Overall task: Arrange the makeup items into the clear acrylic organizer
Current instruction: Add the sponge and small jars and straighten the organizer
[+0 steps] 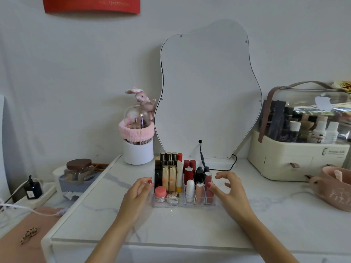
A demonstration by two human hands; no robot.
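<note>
Organizer: clear acrylic organizer (171,204) mid-table (171,228), in front of the mirror (207,92).
Progress: compartments look full; no loose makeup seen; likely near done.
Left hand (137,194): fingers relaxed beside the organizer's left wall, holding nothing.
Right hand (230,192): fingers spread, empty, thumb at the pink tube (209,193).
Room: bare tabletop toward the front edge.
</note>
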